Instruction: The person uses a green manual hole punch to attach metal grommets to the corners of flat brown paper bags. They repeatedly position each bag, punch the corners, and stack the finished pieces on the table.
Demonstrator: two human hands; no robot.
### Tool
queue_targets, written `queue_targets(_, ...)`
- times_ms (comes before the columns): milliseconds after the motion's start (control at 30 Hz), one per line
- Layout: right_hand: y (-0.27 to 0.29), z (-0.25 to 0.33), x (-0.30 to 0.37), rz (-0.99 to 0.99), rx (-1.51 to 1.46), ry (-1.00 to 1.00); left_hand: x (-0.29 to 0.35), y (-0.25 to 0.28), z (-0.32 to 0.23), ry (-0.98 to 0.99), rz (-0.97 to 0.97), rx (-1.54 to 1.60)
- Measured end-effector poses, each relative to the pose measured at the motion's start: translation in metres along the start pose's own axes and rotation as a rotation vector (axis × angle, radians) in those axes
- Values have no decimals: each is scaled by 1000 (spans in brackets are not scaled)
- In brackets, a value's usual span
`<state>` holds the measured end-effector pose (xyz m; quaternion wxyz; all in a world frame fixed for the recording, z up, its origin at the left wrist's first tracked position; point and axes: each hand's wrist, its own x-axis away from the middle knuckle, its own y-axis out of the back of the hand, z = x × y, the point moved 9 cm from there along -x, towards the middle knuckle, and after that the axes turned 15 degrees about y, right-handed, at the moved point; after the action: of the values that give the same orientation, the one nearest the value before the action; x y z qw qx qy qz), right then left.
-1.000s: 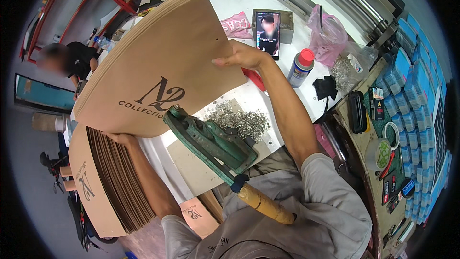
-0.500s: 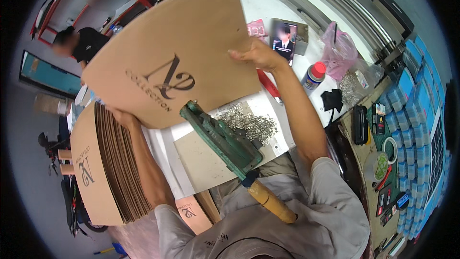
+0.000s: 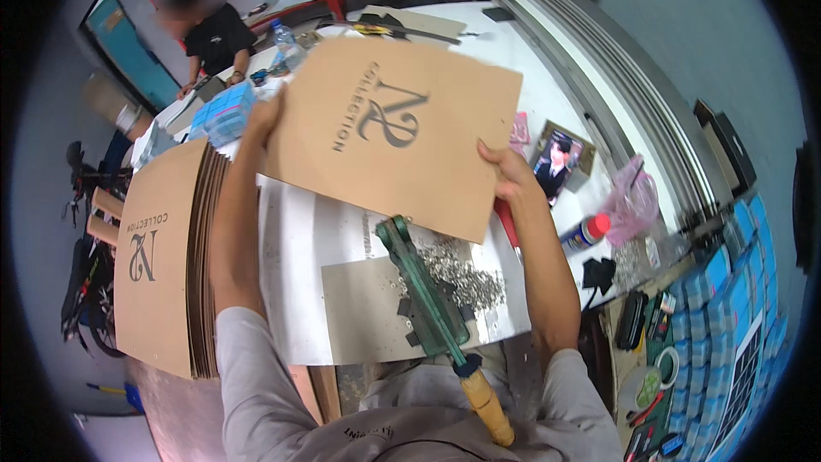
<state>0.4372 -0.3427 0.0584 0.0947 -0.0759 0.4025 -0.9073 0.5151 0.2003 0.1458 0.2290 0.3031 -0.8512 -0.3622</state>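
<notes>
A tan cardboard sheet (image 3: pixel 325 120) with a dark printed logo is held up over the white table, tilted. My left hand (image 3: pixel 267 115) grips its left edge, and my right hand (image 3: pixel 506 171) pinches its right edge with the thumb on top. Just below the sheet stands a green metal lever tool (image 3: pixel 423 291), its yellowish wooden handle (image 3: pixel 487 406) pointing toward my body. Beside the tool lies a heap of small shiny metal pieces (image 3: pixel 462 278). A thick stack of similar cardboard sheets (image 3: pixel 167 257) stands to the left of my left forearm.
On the right are a phone (image 3: pixel 554 162) propped up, a red-capped spray can (image 3: pixel 586 233) and a pink plastic bag (image 3: pixel 633 201). Blue boxes (image 3: pixel 710 316) are stacked farther right. A long metal rail (image 3: pixel 616 85) borders the table. Another person (image 3: pixel 218 38) sits at the far left.
The sheet has turned and moved away from me, its logo now lying sideways. My left hand has gone from near the stack up to the sheet's left edge. My view has shifted too.
</notes>
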Motion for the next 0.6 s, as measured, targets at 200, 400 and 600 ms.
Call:
queue_targets(200,11,-32,-7,-147,94,-130,-7,-60,92,79,123,-91)
queue_targets(400,51,-46,-27,-207,52,-112,129,-57,50,-343,-377,50)
queue_targets(600,29,-77,-47,-272,-53,22,210,-123,126,274,163,943)
